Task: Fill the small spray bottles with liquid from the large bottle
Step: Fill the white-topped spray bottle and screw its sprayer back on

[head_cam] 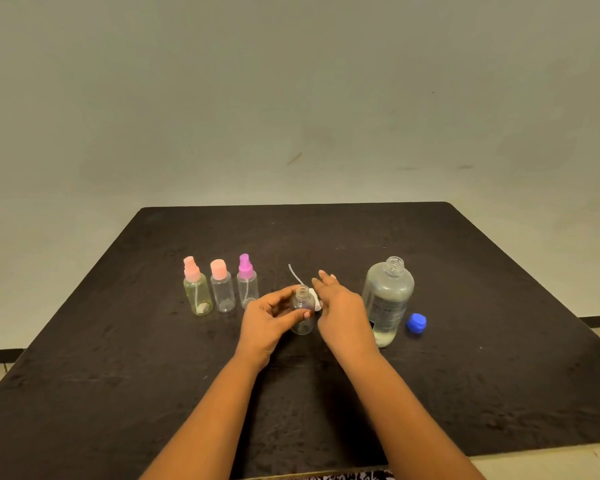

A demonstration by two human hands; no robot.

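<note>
Watching the head view from my station, I saw the left hand (267, 317) curled round the small clear bottle (302, 315) just below the centre of the frame; the bottle stood upright on the dark table (465, 375), neck open and seemingly empty. The right hand (340, 306) lay just right of it with fingers stretched out; the white spray head (314, 302) sat against its thumb side, dip tube (296, 276) slanting to the upper left; whether the hand gripped it I could not tell.

I judged the small bottle light, thin-walled and easily tipped, best pinned at its shoulder; the large bottle (388, 299), uncapped at the right and part full, would be heavier and perhaps slippery, best taken round its waist.

The blue cap (416, 323) lay right of it; three capped bottles, the pink-sprayer bottle (197, 292), pink-capped bottle (222, 292) and magenta-sprayer bottle (247, 285), stood in a row at the left, near the left hand; the loose spray head seemed the likeliest thing in the way of pouring.
</note>
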